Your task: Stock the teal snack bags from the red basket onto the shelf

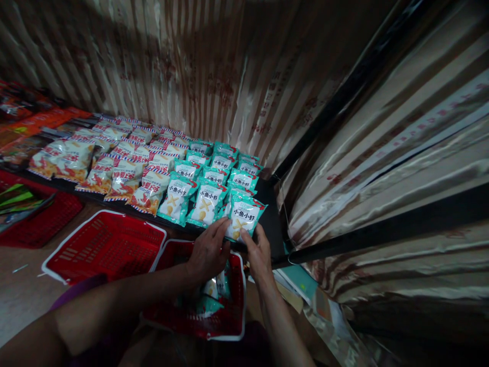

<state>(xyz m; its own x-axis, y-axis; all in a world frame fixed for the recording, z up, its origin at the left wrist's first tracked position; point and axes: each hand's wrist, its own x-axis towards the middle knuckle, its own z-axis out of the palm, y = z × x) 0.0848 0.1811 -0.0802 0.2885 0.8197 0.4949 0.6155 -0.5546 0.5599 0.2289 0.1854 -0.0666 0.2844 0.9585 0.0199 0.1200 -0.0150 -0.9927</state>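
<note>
Both my hands grip one white and teal snack bag [244, 213] at the front right end of the shelf [272, 214]. My left hand [209, 248] closes on the bag's lower left edge, and my right hand [260, 251] pinches its lower right, thumb on the front. Behind and left of it, several matching teal bags [208, 201] stand in rows, leaning back. Below my hands is a red basket [239, 311] with a white rim, and more teal bags [214, 290] lie in it, partly hidden by my left arm.
Orange and white snack bags [126, 176] fill the shelf further left, with darker orange packs [42, 125] beyond. A second red basket [110, 239] and a third with green packs [23, 201] stand on the floor. Striped cloth [214, 66] hangs behind; black bars [344, 104] frame the right.
</note>
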